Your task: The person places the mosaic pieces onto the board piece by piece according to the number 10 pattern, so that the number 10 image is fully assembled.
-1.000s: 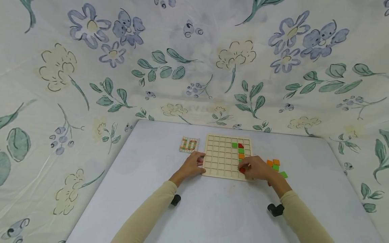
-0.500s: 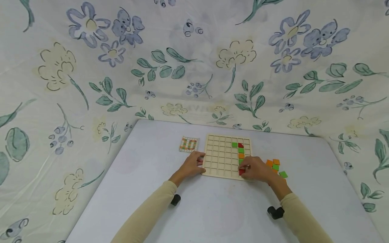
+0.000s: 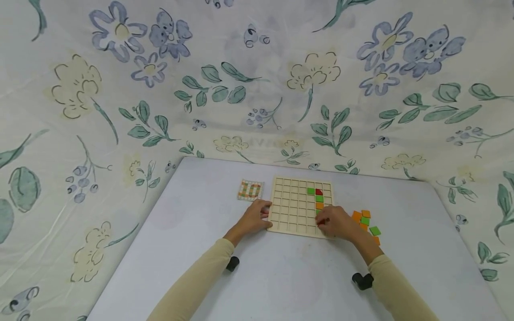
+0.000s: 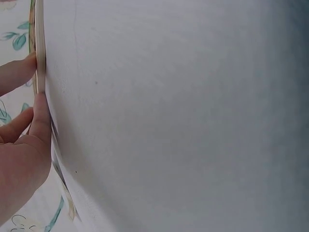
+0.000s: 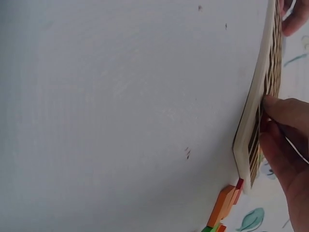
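Note:
A square wooden grid board [image 3: 291,206] lies on the white table. My left hand [image 3: 254,217] holds its left edge, thumb near the front corner, as the left wrist view also shows. At the board's front right, my right hand [image 3: 337,221] pinches a small red tile [image 3: 320,224], mostly hidden behind the fingers, at a cell of the column of placed tiles. In that column sit a red tile [image 3: 319,192], a green tile [image 3: 319,199] and an orange tile [image 3: 319,205], with green partly showing below. Another green tile [image 3: 311,191] lies left of the top one.
Loose orange and green tiles [image 3: 365,221] lie right of the board, partly behind my right wrist. A checked pattern card [image 3: 250,190] is at the back left. Two black objects, one left [image 3: 232,263] and one right [image 3: 362,281], lie near my forearms. Floral cloth [image 3: 257,89] surrounds the table.
The red tile at my right fingertips, tilted at first, looks flatter half a second ago and is now more covered by the fingers. My left hand stays at the board's edge.

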The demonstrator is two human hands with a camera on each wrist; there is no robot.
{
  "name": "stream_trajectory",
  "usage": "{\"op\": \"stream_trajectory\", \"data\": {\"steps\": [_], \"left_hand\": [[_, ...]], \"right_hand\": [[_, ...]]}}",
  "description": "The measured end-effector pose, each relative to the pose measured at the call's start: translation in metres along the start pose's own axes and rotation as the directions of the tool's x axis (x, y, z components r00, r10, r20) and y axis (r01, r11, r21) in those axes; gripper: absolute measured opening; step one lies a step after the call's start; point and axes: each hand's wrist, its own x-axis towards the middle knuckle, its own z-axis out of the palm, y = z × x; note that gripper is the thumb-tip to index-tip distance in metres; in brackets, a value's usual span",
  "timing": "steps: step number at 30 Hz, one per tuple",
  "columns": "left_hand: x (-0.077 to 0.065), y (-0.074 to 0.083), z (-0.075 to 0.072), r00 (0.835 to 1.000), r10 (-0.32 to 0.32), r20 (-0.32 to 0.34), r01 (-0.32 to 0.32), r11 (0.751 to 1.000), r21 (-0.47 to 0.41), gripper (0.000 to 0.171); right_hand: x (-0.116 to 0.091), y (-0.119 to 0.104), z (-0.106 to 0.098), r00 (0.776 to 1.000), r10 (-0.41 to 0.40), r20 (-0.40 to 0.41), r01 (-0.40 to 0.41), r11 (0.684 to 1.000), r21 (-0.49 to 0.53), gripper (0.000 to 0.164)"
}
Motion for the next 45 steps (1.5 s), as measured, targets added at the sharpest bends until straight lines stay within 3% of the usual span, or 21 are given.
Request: {"op": "stream_trajectory", "data": {"steps": [11,19,25,28,35,40,45], "left_hand": [[0.001,0.0,0.0,1.0,0.005,0.006,-0.005,1.0,0.006,0.067],[0.0,-0.001,0.0,1.0,0.013,0.004,-0.013,1.0,0.007,0.067],[0.0,-0.001,0.0,1.0,-0.005,0.008,0.005,1.0,0.002,0.066],[0.002,-0.001,0.001,1.0,-0.012,0.005,0.012,1.0,0.001,0.066],[0.003,-0.001,0.002,1.0,-0.027,0.001,0.027,1.0,0.003,0.066],[0.002,-0.002,0.002,1.0,-0.019,0.012,0.018,1.0,0.014,0.066],[0.002,0.0,0.001,1.0,-0.017,0.003,0.017,1.0,0.007,0.066]], "right_hand": [[-0.001,0.0,0.002,0.997,0.079,-0.007,-0.079,0.997,-0.018,0.007],[-0.003,0.001,0.005,0.999,0.031,-0.042,-0.034,0.997,-0.065,0.008],[-0.01,0.01,-0.002,0.983,0.013,-0.181,-0.01,1.0,0.02,0.008],[-0.019,0.019,-0.014,0.966,0.079,-0.245,-0.068,0.996,0.052,0.007],[-0.056,0.041,-0.043,0.924,0.32,-0.209,-0.305,0.947,0.1,0.016],[-0.084,0.054,-0.049,0.893,0.412,-0.18,-0.397,0.911,0.113,0.022],[-0.101,0.06,-0.051,0.878,0.445,-0.178,-0.433,0.896,0.102,0.026]]}}
